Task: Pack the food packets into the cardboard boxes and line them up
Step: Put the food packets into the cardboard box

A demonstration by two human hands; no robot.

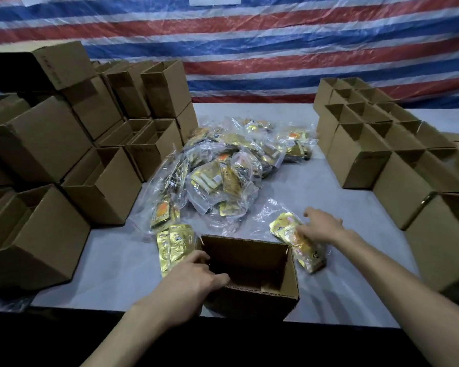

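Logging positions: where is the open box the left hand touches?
Head view: the open box sits bottom centre on the table, near edge, left hand on its left rim, gold packets either side.

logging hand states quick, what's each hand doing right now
Left hand: grips the left wall of the open box.
Right hand: open, fingers on gold packets.

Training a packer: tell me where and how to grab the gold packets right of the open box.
Pinch the gold packets across their narrow width near the middle, coming from above on the right, probably. They lie flat and fanned on the table, and the open box stands close on their left.
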